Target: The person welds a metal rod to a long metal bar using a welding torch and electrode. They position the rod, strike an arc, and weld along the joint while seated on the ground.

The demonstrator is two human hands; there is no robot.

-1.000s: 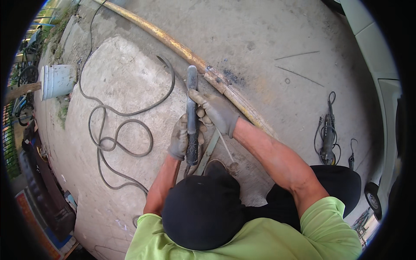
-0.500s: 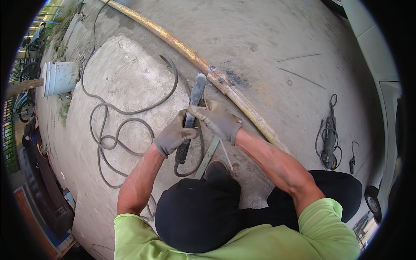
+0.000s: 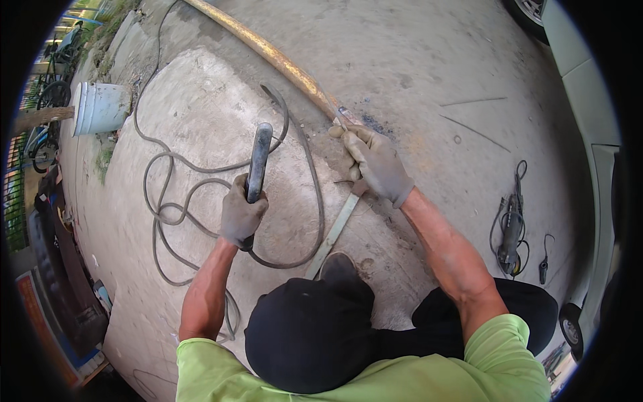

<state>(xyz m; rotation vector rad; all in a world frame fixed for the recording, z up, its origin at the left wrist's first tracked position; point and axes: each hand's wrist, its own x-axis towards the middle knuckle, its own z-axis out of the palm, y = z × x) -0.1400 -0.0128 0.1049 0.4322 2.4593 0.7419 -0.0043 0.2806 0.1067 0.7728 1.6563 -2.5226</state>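
My left hand point(image 3: 244, 213) is wrapped around the dark handle of a welding electrode holder point(image 3: 260, 157), which points away from me above the concrete. A grey cable trails from its lower end. My right hand point(image 3: 376, 162), fingers pinched, is at the joint of a rusty yellow pipe point(image 3: 268, 55). A thin pale welding rod point(image 3: 340, 122) shows at its fingertips; the rest is hidden by the glove. Both hands wear grey gloves. Just below the right hand lies a hammer-like tool point(image 3: 339, 224) with a flat greenish handle, its brown head partly covered by my fingers.
Looped grey cable point(image 3: 167, 157) spreads over the floor at left. A white bucket point(image 3: 102, 108) lies on its side beyond. At right are an angle grinder point(image 3: 512, 234) with its cord, two thin rods point(image 3: 475, 132) and a pale vehicle point(image 3: 583, 87).
My hands have come apart. The left has moved left with the electrode holder, and the right has moved forward and right to the pipe joint with the rod.
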